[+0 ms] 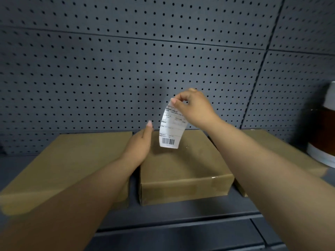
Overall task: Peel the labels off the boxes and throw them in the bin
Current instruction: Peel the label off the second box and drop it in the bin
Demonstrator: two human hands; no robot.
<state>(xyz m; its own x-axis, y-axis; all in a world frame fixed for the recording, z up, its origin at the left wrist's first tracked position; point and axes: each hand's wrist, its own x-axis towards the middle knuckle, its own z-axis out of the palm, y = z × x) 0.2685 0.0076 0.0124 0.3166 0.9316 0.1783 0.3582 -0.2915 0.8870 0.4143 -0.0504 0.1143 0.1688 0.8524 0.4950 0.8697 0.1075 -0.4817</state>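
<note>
Adhesive is the main risk here. The right hand (194, 105) is pinching the top edge of the white printed paper label with a barcode (172, 126), which is hanging curled and free above the middle brown cardboard box (183, 169). The left hand (140, 144) is hovering just beside it, fingers loosely extended and holding nothing. Judging from the curl, the sticky side could be folding onto itself or catching fingers, making release awkward. No bin is showing, so the carry looks unguided.

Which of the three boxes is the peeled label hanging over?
The middle box, directly under the label pinched by the right hand; the others sit aside.
</note>
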